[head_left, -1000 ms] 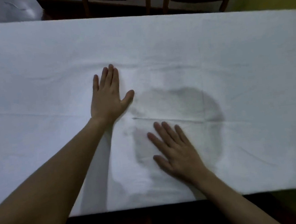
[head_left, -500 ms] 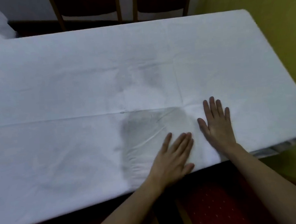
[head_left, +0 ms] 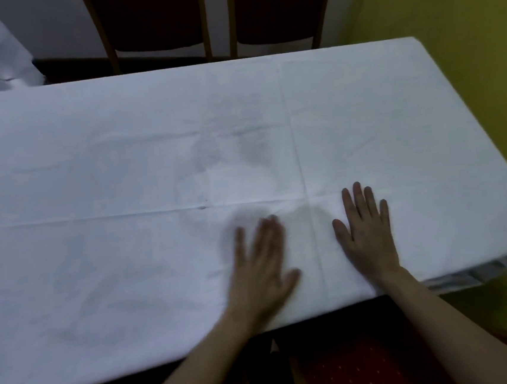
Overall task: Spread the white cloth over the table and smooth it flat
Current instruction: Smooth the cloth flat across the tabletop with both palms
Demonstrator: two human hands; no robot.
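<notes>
White cloth [head_left: 151,177] spread over the whole worktop, hanging past its near edge. Both hands flat, palms down, fingers extended, grasping nothing: left hand [head_left: 261,271] blurred, near the near edge; right hand [head_left: 366,236] beside it, toward the right end. Crossing fold creases between them. Two chairs [head_left: 216,15] behind the far edge.

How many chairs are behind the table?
2. One chair stands at the far side of the table, left of middle; the other chair is right beside it, to its right. Only their backs show, and more may sit out of view.
</notes>
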